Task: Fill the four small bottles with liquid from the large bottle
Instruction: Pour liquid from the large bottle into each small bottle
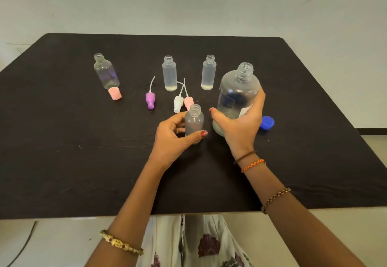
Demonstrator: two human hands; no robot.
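Observation:
My right hand (pixel 238 128) grips the large clear bottle (pixel 237 91), uncapped and upright, its base near the black table (pixel 83 162). My left hand (pixel 171 139) holds a small clear bottle (pixel 194 120), open-necked and upright, just left of the large one. Two more small bottles (pixel 169 73) (pixel 208 72) stand uncapped behind, each holding clear liquid. A fourth small bottle (pixel 105 72) stands open at the far left.
Spray tops lie loose on the table: a purple one (pixel 150 100), a white one (pixel 178 103), a pink one (pixel 188 101). A pink cap (pixel 115 93) sits by the far-left bottle. The blue cap (pixel 267 122) lies right of the large bottle.

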